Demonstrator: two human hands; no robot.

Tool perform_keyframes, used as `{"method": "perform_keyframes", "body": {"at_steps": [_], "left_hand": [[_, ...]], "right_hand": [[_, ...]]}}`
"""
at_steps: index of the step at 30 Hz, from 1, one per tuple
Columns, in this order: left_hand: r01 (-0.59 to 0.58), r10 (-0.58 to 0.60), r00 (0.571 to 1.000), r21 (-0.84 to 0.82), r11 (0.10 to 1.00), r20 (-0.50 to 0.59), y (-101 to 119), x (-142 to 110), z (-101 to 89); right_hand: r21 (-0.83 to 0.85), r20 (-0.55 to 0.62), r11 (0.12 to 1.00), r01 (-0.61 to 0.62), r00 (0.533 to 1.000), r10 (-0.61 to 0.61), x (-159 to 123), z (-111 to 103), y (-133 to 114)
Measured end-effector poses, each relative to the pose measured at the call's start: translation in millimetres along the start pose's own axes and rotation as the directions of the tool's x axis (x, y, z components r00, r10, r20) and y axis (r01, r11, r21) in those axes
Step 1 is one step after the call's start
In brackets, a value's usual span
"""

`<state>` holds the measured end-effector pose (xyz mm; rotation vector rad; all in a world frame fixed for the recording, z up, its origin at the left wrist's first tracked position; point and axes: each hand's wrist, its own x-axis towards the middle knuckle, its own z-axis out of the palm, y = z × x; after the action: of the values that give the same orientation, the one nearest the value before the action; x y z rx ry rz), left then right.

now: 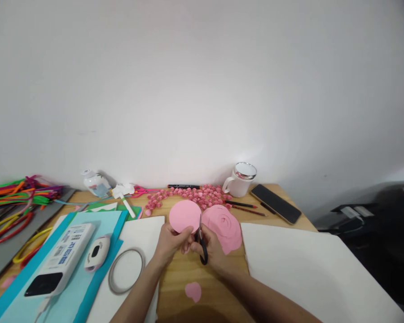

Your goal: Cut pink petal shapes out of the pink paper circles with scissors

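My left hand (175,238) pinches the lower edge of a round pink paper disc (185,214), held up over the wooden table. In my right hand (211,244) is a pair of scissors (204,252) with black handles, its blades pointing up at the disc's right edge. Whether the blades are cutting into the paper, I cannot tell. Just right of the hands lies a pink paper piece with spiral cuts (224,226). A small pink paper scrap (193,291) rests on the wood nearer to me.
Many small rolled pink paper pieces (205,195) lie behind the hands. A white mug (240,180), pencils (245,205) and a phone (276,204) are at back right. On the left are a tape ring (126,271), a white power bank (62,258), blue sheets (101,224) and colourful pipe cleaners (23,193).
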<state>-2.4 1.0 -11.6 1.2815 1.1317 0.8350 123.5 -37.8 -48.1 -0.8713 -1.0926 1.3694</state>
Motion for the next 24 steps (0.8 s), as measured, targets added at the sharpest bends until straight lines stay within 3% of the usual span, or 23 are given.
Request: {"method": "perform_keyframes", "body": {"at_steps": [14,19,24], "left_hand": [[-0.006,0.008,1.000,-0.071,0.997,0.025,0.1,2.1,-3.5],[0.016,0.000,0.995,-0.158,0.987,0.104,-2.4,3.2,-3.7],[0.021,-0.019,1.000,-0.145,0.989,0.016,-1.9,3.4,-0.9]], "right_hand": [[-0.023,-0.028,0.999,-0.047,0.999,0.046,-1.0,-3.9,10.1],[0.035,-0.021,0.998,-0.059,0.998,0.060,-0.2,-0.5,8.8],[0.036,-0.030,0.996,-0.078,0.996,0.080,-0.9,0.9,7.7]]}}
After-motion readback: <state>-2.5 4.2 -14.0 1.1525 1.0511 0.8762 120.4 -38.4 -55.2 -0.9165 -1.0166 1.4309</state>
